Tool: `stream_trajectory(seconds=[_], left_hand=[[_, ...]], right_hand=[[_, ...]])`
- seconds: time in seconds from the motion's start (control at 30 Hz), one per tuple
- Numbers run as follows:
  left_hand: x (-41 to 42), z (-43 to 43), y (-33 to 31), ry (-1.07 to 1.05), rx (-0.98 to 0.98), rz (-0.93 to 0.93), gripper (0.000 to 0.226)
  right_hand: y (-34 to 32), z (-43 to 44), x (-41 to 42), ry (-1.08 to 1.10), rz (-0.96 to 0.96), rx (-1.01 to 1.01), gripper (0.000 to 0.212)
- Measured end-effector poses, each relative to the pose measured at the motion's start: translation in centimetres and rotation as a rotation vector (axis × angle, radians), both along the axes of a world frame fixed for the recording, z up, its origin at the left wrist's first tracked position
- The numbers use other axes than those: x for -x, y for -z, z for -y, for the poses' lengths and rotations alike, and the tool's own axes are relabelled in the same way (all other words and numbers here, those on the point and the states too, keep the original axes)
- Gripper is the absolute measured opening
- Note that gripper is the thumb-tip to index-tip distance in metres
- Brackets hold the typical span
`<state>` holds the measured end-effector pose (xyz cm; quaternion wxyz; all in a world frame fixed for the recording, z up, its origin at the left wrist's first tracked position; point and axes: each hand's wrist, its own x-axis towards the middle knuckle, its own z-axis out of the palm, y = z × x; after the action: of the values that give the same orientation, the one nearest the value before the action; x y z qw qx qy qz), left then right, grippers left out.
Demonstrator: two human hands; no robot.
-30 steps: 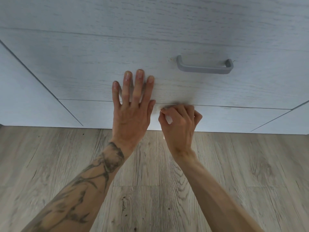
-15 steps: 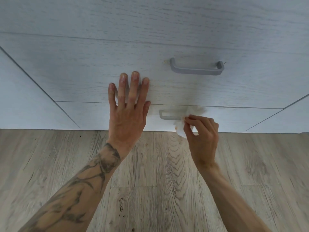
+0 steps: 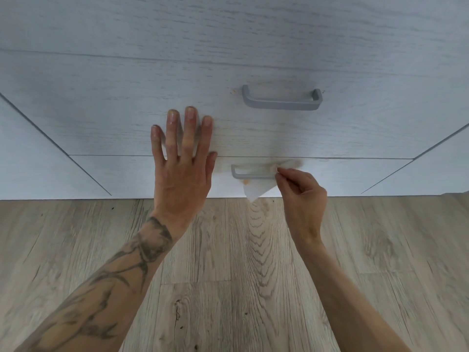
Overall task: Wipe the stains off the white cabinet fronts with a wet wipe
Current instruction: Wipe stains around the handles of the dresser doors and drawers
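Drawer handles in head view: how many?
2. Upper handle on the middle drawer front; lower handle on the bottom front, its right end hidden by the wet wipe pinched in the right hand. Others may sit off-frame.

White wet wipe (image 3: 258,190) hangs crumpled over right end of lower handle (image 3: 251,176); orange stain (image 3: 245,183) just below handle on cabinet front (image 3: 127,174).

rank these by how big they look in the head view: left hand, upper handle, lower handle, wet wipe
1. left hand
2. upper handle
3. wet wipe and lower handle: unsure, since the wipe covers part of the handle.
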<state>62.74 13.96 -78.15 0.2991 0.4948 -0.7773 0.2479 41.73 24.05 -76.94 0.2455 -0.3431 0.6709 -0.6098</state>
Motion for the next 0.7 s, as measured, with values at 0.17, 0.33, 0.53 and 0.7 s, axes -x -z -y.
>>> stream_trajectory(seconds=[0.17,0.33,0.53,0.7], left_hand=[[-0.1,0.1,0.1,-0.002,0.006,-0.002,0.078],[-0.1,0.1,0.0,0.006,0.004,-0.001,0.076],[-0.1,0.1,0.1,0.003,0.009,-0.005,0.077],[-0.1,0.1,0.0,0.004,0.013,-0.002,0.075]], right_hand=[[0.5,-0.9,-0.1,-0.029,-0.062,-0.002,0.022],[0.3,0.0,0.2,0.024,0.020,0.019,0.020],[0.5,-0.4,0.2,0.030,-0.051,0.021,0.023],[0.4,0.6,0.7,0.031,-0.077,-0.012,0.021]])
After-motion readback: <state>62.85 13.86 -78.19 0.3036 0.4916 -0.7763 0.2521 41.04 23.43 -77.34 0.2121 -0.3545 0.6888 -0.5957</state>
